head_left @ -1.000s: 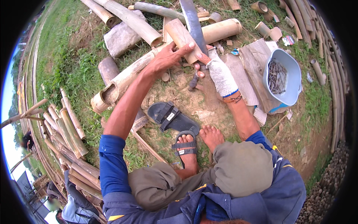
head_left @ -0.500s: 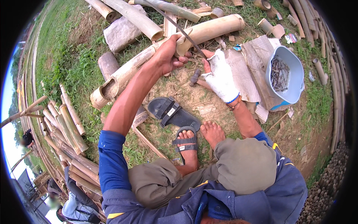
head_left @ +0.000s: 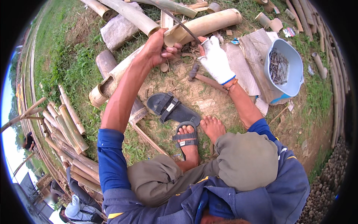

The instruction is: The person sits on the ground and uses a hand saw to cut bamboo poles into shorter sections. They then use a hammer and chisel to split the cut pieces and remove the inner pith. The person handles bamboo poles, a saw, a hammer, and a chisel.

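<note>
My left hand is closed round the near end of a split bamboo piece, beside a thick pale bamboo pole. In a white fingerless glove, my right hand grips the near end of a long thin dark blade. The blade slants away to the upper left across the bamboo; its far end runs out of the picture. Just below my gloved hand lies a hammer with a wooden handle. Another hollowed bamboo length passes under my left forearm.
A light blue bucket of nails stands at right, by weathered boards. A stone block supports poles at upper left. A loose black sandal lies before my feet. Bamboo pieces are piled at left; people sit at lower left.
Both hands have shifted slightly to the left. The left hand is now nearer the end of the upper bamboo, and the blade's near end sits lower against the bamboo.
</note>
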